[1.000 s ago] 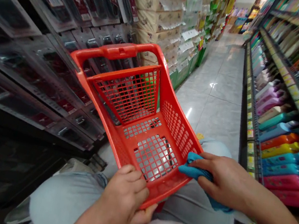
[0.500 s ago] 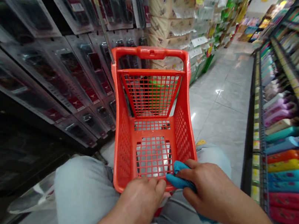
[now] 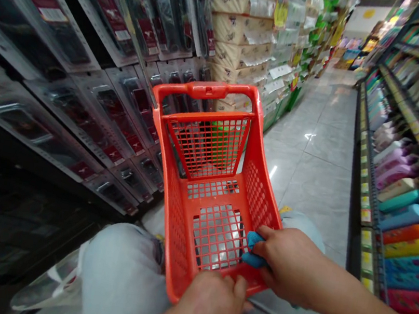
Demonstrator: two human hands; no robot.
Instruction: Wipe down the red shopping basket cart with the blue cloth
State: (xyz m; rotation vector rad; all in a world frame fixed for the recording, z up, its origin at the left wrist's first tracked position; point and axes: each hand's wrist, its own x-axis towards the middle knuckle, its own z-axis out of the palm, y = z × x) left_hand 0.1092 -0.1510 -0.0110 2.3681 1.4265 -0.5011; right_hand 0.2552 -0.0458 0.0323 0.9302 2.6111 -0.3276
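A red plastic shopping basket (image 3: 220,192) with a lattice floor and side walls stands between my knees, with its handle at the far end. Nothing lies inside it apart from the cloth at its near right side. My left hand (image 3: 211,301) is closed over the basket's near rim, fingers curled on the edge. In my right hand (image 3: 284,260) is a blue cloth (image 3: 254,250), pinched and pressed against the near right corner of the basket. Part of the cloth is hidden beneath my palm.
Packaged goods (image 3: 94,108) hang on a rack close at the left. Stacked tissue packs (image 3: 242,44) stand behind the basket. Shelves of coloured bottles (image 3: 413,214) line the right side. A tiled aisle (image 3: 318,152) runs ahead. A translucent plastic bag (image 3: 52,285) lies by my left leg.
The basket sits slightly lower in view, its near end further right. My left hand has shifted right and down with the rim. My right hand with the cloth has moved slightly right along the side.
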